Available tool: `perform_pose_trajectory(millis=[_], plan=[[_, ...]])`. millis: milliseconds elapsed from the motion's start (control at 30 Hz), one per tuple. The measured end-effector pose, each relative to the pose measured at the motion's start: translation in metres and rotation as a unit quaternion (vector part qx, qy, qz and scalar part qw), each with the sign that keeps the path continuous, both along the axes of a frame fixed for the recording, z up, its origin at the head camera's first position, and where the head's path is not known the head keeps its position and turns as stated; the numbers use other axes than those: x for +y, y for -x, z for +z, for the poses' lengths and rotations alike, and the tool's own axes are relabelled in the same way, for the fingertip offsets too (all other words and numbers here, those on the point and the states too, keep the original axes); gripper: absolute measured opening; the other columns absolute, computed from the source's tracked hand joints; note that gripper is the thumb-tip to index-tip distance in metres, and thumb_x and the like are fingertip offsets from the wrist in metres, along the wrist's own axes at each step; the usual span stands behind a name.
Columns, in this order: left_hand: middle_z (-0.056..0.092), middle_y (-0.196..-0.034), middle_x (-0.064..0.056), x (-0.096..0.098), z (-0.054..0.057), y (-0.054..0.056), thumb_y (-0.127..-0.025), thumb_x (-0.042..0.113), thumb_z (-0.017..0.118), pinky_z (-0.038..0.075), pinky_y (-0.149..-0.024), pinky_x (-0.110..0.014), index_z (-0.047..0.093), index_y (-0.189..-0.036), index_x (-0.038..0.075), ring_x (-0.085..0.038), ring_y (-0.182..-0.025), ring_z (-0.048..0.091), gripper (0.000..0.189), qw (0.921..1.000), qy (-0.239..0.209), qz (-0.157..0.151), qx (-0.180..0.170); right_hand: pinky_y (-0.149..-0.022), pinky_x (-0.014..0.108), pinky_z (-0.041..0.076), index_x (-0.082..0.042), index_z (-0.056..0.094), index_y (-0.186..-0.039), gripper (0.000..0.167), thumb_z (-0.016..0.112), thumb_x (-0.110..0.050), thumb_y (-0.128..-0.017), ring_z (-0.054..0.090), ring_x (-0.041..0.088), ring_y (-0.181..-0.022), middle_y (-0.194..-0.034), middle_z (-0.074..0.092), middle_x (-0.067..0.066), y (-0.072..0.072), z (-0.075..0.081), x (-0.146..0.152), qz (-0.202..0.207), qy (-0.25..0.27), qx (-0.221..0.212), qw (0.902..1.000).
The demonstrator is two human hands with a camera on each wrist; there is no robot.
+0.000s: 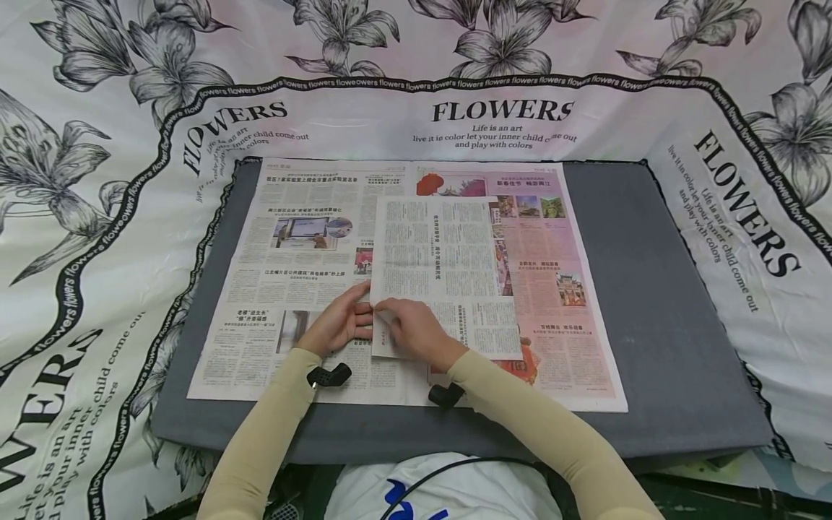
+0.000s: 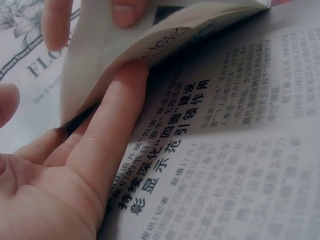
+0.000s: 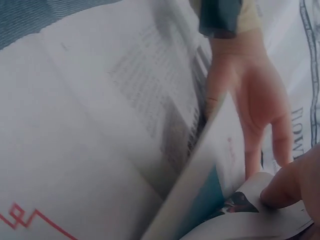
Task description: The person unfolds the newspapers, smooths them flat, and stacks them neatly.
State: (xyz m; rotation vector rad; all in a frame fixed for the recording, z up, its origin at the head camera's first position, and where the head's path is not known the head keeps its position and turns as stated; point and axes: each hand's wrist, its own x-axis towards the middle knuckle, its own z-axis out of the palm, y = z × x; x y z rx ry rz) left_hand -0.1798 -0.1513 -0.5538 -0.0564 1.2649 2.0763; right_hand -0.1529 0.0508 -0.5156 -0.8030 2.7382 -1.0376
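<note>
A small folded newspaper (image 1: 429,253) lies on top of a larger spread newspaper (image 1: 237,343). At its left edge my left hand (image 1: 334,325) is turned palm up with fairly straight fingers. In the left wrist view, the left index finger (image 2: 107,120) reaches under a lifted, bowed paper layer (image 2: 95,65). My right hand (image 1: 419,332) reaches over the folded newspaper and appears to pinch its left edge. The right wrist view shows a raised page (image 3: 215,165) between the hands, with a right fingertip (image 3: 272,195) against a curved layer. Some fingertips are hidden by paper.
The newspapers lie on a dark grey table (image 1: 656,310). A white cloth (image 1: 364,137) with black flower prints and lettering surrounds it. Black wrist devices (image 1: 329,375) sit on both wrists, and a black cable (image 1: 448,469) crosses the person's lap.
</note>
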Motion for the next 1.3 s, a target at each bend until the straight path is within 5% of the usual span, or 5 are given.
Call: perform_pose_trajectory(millis=[133, 300, 533, 833, 1300], plan=[[0.030, -0.159, -0.036, 0.000, -0.001, -0.001, -0.114, 0.029, 0.027, 0.063, -0.079, -0.037, 0.004, -0.166, 0.019, -0.020, -0.107, 0.073, 0.058, 1.0000, -0.006, 0.002, 0.000, -0.090, 0.034, 0.056, -0.007, 0.070, -0.126, 0.037, 0.050, 0.007, -0.098, 0.071, 0.018, -0.102, -0.124, 0.074, 0.011, 0.003, 0.005, 0.003, -0.018, 0.016, -0.013, 0.9996], [0.061, -0.130, -0.019, 0.001, -0.002, -0.002, -0.107, 0.003, 0.041, 0.063, -0.076, -0.033, 0.005, -0.166, 0.018, -0.015, -0.097, 0.074, 0.071, 0.9986, 0.049, 0.009, 0.018, -0.080, 0.032, 0.049, -0.008, 0.070, -0.126, 0.037, 0.050, 0.006, -0.099, 0.064, 0.018, -0.090, -0.128, 0.073, 0.010, 0.005, 0.018, 0.008, -0.041, 0.028, -0.023, 0.9985], [0.072, -0.105, 0.006, 0.004, -0.004, -0.003, -0.097, -0.016, 0.049, 0.062, -0.070, -0.028, 0.011, -0.166, 0.017, -0.010, -0.088, 0.073, 0.085, 0.9916, 0.118, 0.011, 0.053, -0.072, 0.031, 0.048, -0.006, 0.070, -0.127, 0.037, 0.049, 0.005, -0.098, 0.062, 0.019, -0.080, -0.129, 0.072, 0.014, 0.014, 0.042, 0.025, -0.058, 0.042, -0.003, 0.9974], [0.074, -0.100, 0.009, 0.005, -0.004, -0.004, -0.096, -0.018, 0.049, 0.060, -0.066, -0.024, 0.011, -0.165, 0.014, -0.008, -0.083, 0.073, 0.085, 0.9912, 0.114, 0.013, 0.067, -0.052, 0.028, 0.035, -0.006, 0.069, -0.128, 0.038, 0.046, 0.005, -0.099, 0.029, 0.011, -0.046, -0.131, 0.069, 0.020, 0.030, 0.094, 0.075, -0.101, 0.025, 0.038, 0.9938], [0.074, -0.100, 0.006, 0.007, -0.003, -0.005, -0.095, -0.018, 0.051, 0.060, -0.063, -0.026, 0.018, -0.165, 0.019, -0.011, -0.080, 0.073, 0.086, 0.9905, 0.127, 0.029, 0.045, -0.043, 0.027, 0.025, -0.004, 0.071, -0.126, 0.040, 0.044, 0.004, -0.097, 0.018, 0.008, -0.040, -0.133, 0.064, 0.029, 0.032, 0.143, 0.183, -0.182, -0.043, 0.089, 0.9783]])
